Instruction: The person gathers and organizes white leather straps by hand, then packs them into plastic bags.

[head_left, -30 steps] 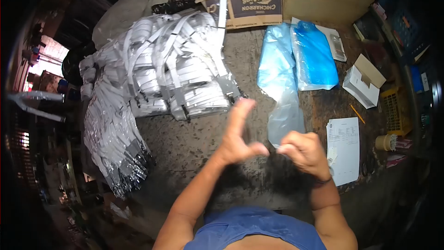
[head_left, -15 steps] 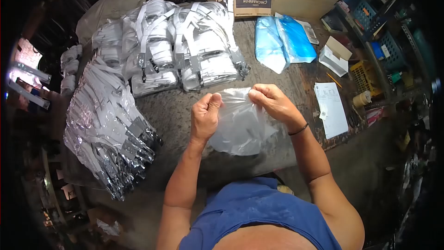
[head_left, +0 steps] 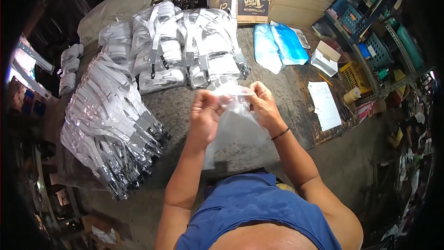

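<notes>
A clear plastic bag (head_left: 236,127) hangs from both hands over the front part of the worktable (head_left: 185,106). My left hand (head_left: 205,113) pinches the bag's upper edge on its left side. On the other side, my right hand (head_left: 264,104) grips the same edge between thumb and fingers. Between the two hands the top of the bag is bunched and wrinkled, and no contents show inside it. Just beyond my hands lie wrapped bundles of white straps (head_left: 217,67) with dark buckle ends.
A wide pile of plastic-wrapped white straps (head_left: 111,125) covers the table's left side. Blue plastic bags (head_left: 289,44) lie at the back right, near an open white box (head_left: 325,59). Papers (head_left: 323,106), a pencil (head_left: 325,79) and a cardboard box (head_left: 252,11) are farther out. Shelves (head_left: 370,32) stand right.
The hands have come a little closer together, and the bag's top edge is now gathered and folded between them. The bag hangs narrower. The view has shifted slightly.
</notes>
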`<state>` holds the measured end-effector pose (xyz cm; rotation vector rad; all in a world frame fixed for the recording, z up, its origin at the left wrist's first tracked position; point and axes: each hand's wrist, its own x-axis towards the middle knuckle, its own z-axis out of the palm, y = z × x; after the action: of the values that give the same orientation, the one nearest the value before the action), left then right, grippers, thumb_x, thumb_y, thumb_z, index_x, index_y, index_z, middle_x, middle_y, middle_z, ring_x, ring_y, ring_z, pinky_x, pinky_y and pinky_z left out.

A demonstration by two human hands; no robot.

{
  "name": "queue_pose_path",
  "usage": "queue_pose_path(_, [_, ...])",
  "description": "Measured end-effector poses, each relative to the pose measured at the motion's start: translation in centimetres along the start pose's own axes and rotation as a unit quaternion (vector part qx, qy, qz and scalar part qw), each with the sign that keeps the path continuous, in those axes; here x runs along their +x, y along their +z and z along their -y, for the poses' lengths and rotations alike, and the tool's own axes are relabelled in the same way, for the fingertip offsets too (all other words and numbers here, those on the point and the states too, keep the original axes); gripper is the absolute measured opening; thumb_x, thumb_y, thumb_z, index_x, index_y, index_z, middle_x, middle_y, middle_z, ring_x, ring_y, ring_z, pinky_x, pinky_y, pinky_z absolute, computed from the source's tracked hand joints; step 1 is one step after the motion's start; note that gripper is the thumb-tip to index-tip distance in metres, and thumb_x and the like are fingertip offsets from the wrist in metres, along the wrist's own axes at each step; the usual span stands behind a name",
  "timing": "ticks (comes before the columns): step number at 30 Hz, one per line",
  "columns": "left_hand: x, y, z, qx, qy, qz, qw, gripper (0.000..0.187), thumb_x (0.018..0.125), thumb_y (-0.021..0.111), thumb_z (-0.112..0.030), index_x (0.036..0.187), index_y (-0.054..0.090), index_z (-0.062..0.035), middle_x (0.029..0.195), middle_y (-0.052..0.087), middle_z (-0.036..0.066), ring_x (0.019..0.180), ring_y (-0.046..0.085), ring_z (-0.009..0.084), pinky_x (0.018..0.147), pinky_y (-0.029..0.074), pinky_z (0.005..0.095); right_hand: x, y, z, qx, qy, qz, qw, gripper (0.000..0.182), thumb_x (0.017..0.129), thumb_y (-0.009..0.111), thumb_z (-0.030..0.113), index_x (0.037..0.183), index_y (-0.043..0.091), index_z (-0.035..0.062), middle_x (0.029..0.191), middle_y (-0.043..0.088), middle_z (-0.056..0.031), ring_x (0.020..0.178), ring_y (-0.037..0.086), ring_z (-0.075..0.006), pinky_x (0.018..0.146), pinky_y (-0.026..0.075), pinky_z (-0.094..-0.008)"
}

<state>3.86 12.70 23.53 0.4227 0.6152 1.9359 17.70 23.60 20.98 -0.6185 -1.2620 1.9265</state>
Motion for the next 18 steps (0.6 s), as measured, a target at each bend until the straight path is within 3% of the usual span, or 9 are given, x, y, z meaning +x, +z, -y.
queue_pose_path(2, [0.4,-1.6,-0.9,-0.086,-0.014,0.028,0.996,0.012,0.095,0.054,-0.017,0.085,0.049,-0.0125,0.07,0.047,-0.004,0.065,0.051,0.0069,0.07,0.054,0.0318,0.2,-3.0,-0.2,-0.118,0.013,-0.093,0.989,0.014,0.09,0.059,0.011,0.086,0.046,0.0094,0.077,0.056,-0.001,0.066,0.054,-0.0066,0.049,0.045,-0.0218])
queue_pose_path(4, [0.9,-3.5,-1.4,-0.155,-0.075,0.188,0.967,0.016,0.093,0.059,-0.025,0.09,0.048,-0.0126,0.068,0.042,-0.004,0.063,0.048,0.0047,0.066,0.052,0.027,0.1,-2.9,0.5,-0.004,0.026,-0.137,0.99,0.011,0.089,0.055,0.006,0.089,0.044,0.0076,0.079,0.057,-0.0049,0.067,0.059,-0.011,0.052,0.05,-0.0255])
queue_pose_path(5, [0.6,-3.3,-0.8,-0.154,-0.077,0.186,0.967,0.016,0.093,0.059,-0.025,0.09,0.048,-0.0126,0.068,0.042,-0.004,0.063,0.048,0.0047,0.066,0.052,0.027,0.1,-3.0,1.4,-0.005,0.025,-0.143,0.989,0.012,0.089,0.055,0.006,0.09,0.043,0.0067,0.079,0.057,-0.0063,0.067,0.06,-0.0131,0.053,0.051,-0.0273])
queue_pose_path(8, [0.3,-1.1,1.2,0.161,-0.063,0.1,0.98,0.035,0.087,0.066,-0.035,0.102,0.047,-0.0095,0.073,0.049,0.0,0.069,0.053,0.0101,0.069,0.051,0.0296,0.5,-3.9,2.1,0.042,-0.002,-0.112,0.993,0.014,0.091,0.055,0.01,0.09,0.042,0.0057,0.079,0.057,-0.0086,0.061,0.06,-0.015,0.051,0.052,-0.0283])
queue_pose_path(10, [0.4,2.0,2.8,0.529,0.13,0.114,0.831,0.055,0.08,0.073,-0.039,0.112,0.043,-0.0052,0.083,0.055,0.007,0.08,0.058,0.0196,0.075,0.049,0.0355,0.4,-2.5,3.4,-0.01,-0.062,-0.085,0.994,0.016,0.093,0.055,0.013,0.09,0.042,0.006,0.078,0.057,-0.0073,0.057,0.057,-0.0126,0.046,0.049,-0.0265])
queue_pose_path(12, [1.0,2.7,4.0,0.552,0.033,0.079,0.83,0.05,0.08,0.071,-0.029,0.114,0.044,-0.0028,0.09,0.058,0.013,0.09,0.058,0.0268,0.082,0.047,0.0412,0.0,-1.7,4.4,-0.108,-0.093,-0.088,0.986,0.015,0.092,0.059,0.014,0.092,0.045,0.0081,0.075,0.053,-0.0019,0.053,0.047,-0.0065,0.044,0.041,-0.0221])
queue_pose_path(14, [2.7,1.4,6.4,0.675,0.046,-0.045,0.735,0.033,0.082,0.063,-0.017,0.108,0.048,-0.0043,0.089,0.058,0.014,0.089,0.058,0.0283,0.083,0.046,0.0435,0.4,-1.8,4.4,-0.156,-0.159,-0.093,0.97,0.015,0.089,0.063,0.013,0.089,0.049,0.0075,0.072,0.05,0.001,0.055,0.042,-0.0049,0.048,0.038,-0.0215])
queue_pose_path(15, [3.7,-1.3,6.6,0.685,0.188,-0.005,0.704,0.015,0.083,0.054,-0.007,0.098,0.051,-0.0072,0.084,0.058,0.012,0.077,0.061,0.0267,0.068,0.052,0.042,0.4,-2.4,5.1,-0.208,-0.189,-0.079,0.956,0.016,0.088,0.065,0.012,0.085,0.051,0.0068,0.07,0.049,0.002,0.056,0.041,-0.0043,0.049,0.038,-0.0218])
queue_pose_path(18, [6.4,-7.8,3.4,0.385,-0.048,-0.224,0.894,0.012,0.086,0.047,0.0,0.088,0.047,-0.0113,0.076,0.057,0.005,0.051,0.057,0.0157,0.036,0.045,0.0293,-0.7,-4.9,8.0,-0.339,-0.222,-0.027,0.914,0.015,0.085,0.068,0.006,0.086,0.053,0.0063,0.065,0.049,0.0048,0.053,0.038,-0.0036,0.048,0.034,-0.0196])
